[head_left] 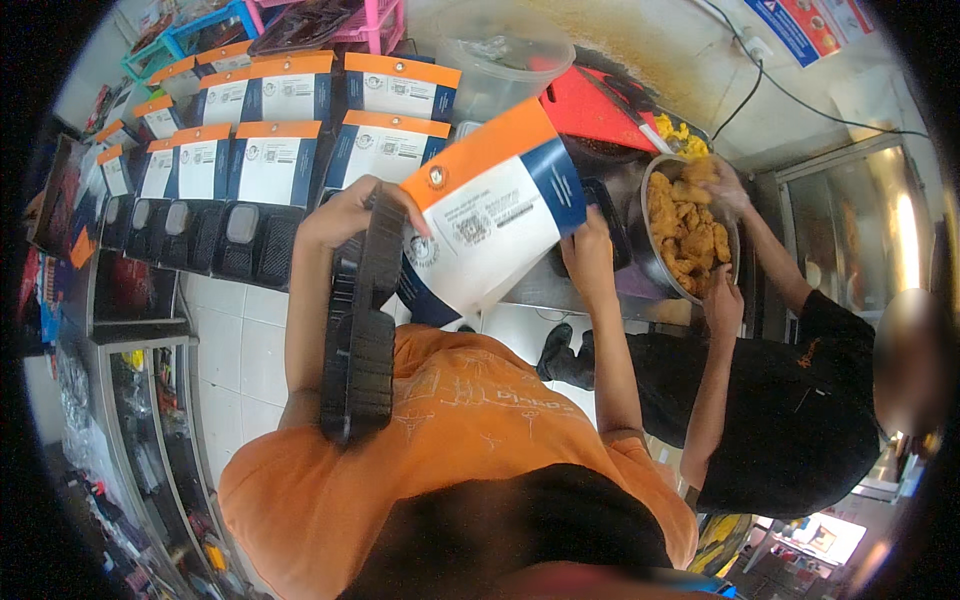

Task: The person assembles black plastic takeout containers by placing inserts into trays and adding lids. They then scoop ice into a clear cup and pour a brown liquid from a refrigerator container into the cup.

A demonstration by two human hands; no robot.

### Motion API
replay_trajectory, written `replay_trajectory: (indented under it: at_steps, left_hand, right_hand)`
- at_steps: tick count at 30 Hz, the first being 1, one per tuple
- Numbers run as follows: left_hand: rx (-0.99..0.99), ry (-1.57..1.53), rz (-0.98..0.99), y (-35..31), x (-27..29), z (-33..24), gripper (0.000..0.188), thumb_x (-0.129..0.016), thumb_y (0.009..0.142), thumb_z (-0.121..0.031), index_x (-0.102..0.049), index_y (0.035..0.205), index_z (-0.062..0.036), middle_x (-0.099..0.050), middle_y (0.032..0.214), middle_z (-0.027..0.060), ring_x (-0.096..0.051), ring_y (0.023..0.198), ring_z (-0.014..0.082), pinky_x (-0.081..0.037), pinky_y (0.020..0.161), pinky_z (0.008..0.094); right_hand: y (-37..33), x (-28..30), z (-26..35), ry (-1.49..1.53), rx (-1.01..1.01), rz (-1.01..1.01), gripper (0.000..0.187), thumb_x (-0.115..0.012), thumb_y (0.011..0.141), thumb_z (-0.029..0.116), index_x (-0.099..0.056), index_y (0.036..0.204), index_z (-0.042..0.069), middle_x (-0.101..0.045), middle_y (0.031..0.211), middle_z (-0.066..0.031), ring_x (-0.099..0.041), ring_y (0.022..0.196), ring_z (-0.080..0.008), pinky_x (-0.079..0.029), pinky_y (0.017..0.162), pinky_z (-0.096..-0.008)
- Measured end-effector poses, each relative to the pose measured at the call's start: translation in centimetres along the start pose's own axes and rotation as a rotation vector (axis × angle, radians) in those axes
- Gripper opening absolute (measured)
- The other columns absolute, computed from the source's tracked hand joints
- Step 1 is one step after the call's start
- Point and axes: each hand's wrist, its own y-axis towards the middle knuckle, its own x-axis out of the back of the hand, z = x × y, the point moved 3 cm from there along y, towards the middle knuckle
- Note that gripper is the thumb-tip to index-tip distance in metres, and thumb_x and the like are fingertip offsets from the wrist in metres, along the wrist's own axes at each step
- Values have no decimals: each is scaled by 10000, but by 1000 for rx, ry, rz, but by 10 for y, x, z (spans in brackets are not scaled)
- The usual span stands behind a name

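Presently holding one paper sleeve (pixel 500 190), orange, white and navy, at a slant in front of the body and across the view of the tabletop (pixel 535 290). Pinching its left edge with the left grip (pixel 365 212), while keeping black plastic containers (pixel 360 320) in the same hand, on edge along the forearm, nested too closely for counting. Touching the sleeve's right edge with the right grip (pixel 590 250); partly hidden there, so cannot tell whether pinching or merely resting. Offering open room below the tabletop's front edge, over white floor tiles (pixel 220 330), as far left as a cabinet (pixel 150 400). Leaving less room on the right, with a co-worker (pixel 790 400) near, two hands (pixel 722 300) at a bowl. Counting next: one steel bowl (pixel 654 258) of fried pieces (pixel 690 230), one red board (pixel 580 105), one knife (pixel 622 108) across it, one clear tub (pixel 505 65), one heap of yellow food (pixel 680 132). On the left, adding roughly a dozen standing sleeves (pixel 278 165), too crowded at the far end for a sure number, plus four black trays (pixel 255 262) along the front edge and three small lidded cups (pixel 242 223) in them
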Motion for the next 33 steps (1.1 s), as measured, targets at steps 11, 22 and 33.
replay_trajectory:
  at_steps: [11,22,33]
  left_hand:
    - [393,-508,-899,4,-20,56,617,-690,838,-432,-551,1257,-1,-607,1218,138,-543,1164,269,-432,990,396]
    - [425,205,-734,45,-88,158,540,-704,855,-374,-614,1228,5,-266,1528,215,-410,1330,294,-339,1079,367]
    - [430,716,-785,93,-124,191,268,-644,850,-221,-701,1029,-31,-470,1371,223,-585,1068,416,-477,925,444]
  right_hand:
    - [-43,-25,-22,-130,-283,147,292,-595,839,244,-669,654,30,-639,659,-191,-655,595,-381,-542,554,-451]
    - [-105,-64,-30,752,-250,359,362,-595,788,24,-573,1147,-15,-592,1141,-280,-550,1062,-460,-439,901,-462]
    - [-142,-104,-104,902,-1003,-1,566,-501,973,473,-622,948,-80,-560,782,-54,-529,763,-194,-451,738,-333]
